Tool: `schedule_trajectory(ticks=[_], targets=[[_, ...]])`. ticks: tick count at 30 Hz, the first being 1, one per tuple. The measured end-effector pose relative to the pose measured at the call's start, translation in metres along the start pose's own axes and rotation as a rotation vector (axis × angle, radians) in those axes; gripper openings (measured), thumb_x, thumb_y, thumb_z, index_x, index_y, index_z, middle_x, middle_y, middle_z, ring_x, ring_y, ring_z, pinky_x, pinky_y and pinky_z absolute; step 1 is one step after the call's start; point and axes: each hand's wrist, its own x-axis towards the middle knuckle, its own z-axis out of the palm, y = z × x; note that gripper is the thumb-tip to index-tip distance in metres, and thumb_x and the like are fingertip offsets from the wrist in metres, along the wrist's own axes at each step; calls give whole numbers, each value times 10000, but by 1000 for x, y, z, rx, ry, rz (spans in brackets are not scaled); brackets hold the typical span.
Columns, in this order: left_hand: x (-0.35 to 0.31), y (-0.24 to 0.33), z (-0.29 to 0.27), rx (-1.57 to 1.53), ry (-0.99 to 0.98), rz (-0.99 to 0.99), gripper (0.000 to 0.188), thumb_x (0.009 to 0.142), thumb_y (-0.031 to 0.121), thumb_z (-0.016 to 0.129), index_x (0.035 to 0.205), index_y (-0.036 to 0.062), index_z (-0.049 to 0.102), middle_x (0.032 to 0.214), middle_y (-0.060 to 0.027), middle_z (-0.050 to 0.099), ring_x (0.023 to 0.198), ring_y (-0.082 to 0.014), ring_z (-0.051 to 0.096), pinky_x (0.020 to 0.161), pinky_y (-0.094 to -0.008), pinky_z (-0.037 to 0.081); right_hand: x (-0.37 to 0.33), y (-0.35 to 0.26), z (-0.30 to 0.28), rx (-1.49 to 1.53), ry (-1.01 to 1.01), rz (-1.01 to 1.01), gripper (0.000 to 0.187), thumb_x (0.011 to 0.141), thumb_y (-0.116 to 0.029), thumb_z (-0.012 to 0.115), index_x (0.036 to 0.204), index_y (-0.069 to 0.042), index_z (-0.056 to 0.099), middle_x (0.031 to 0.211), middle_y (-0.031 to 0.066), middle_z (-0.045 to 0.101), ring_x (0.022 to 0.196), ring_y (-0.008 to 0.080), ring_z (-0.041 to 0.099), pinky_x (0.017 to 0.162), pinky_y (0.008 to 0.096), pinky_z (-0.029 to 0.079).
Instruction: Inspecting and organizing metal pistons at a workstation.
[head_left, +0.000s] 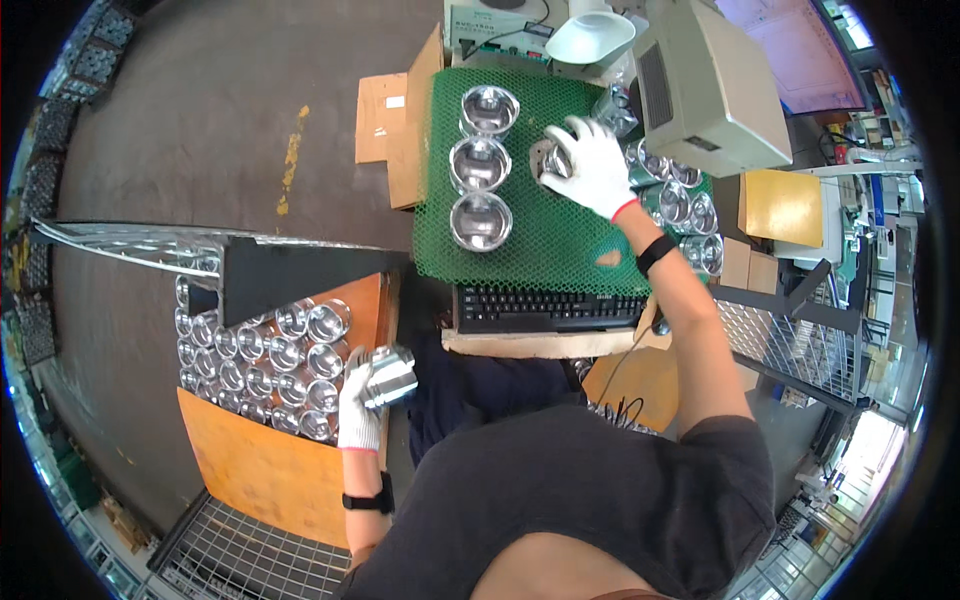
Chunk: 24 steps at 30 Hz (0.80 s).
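Observation:
My left hand, in a white glove, is closed around a shiny metal piston, held on its side by the right edge of a crate of pistons. My right hand, also gloved, reaches over a green mesh mat. Its thumb and fingers curve around another piston, partly hidden under the palm. Left of that hand, three pistons stand in a column, hollow ends up. More pistons crowd the mat's right side, some behind my right wrist.
A black keyboard lies at the mat's near edge. Behind the mat are a grey control box, a white lamp shade and a beige monitor. The left crate holds rows of pistons beside a wooden board and black bracket.

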Motion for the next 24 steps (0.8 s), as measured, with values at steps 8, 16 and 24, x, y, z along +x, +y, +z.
schedule_trajectory(ticks=[8, 16, 24], targets=[[-4, 2, 7, 124, -68, -102, 423, 916, 301, 599, 1198, -13, 631, 1111, -168, 696, 982, -301, 704, 869, -422, 590, -5, -20, 27, 38, 92, 364, 455, 784, -434, 667, 1137, -146, 656, 1025, 124, 633, 974, 318, 596, 856, 446, 494], [26, -9, 29, 8, -342, -83, 523, 916, 185, 636, 1389, 43, 463, 1240, -106, 622, 1146, -200, 606, 962, -325, 485, -38, -76, -24, 34, 188, 252, 588, 801, -384, 698, 1300, -103, 564, 1225, 177, 595, 1192, 367, 529, 1016, 490, 415], [19, -42, 42, -236, -440, -313, 435, 905, 206, 595, 1310, 63, 529, 1241, -115, 631, 1119, -248, 638, 955, -409, 533, -160, -166, -26, 1703, -783, 627, 525, 906, -195, 678, 1369, -15, 507, 1195, 80, 631, 1105, 159, 587, 983, 310, 464]])
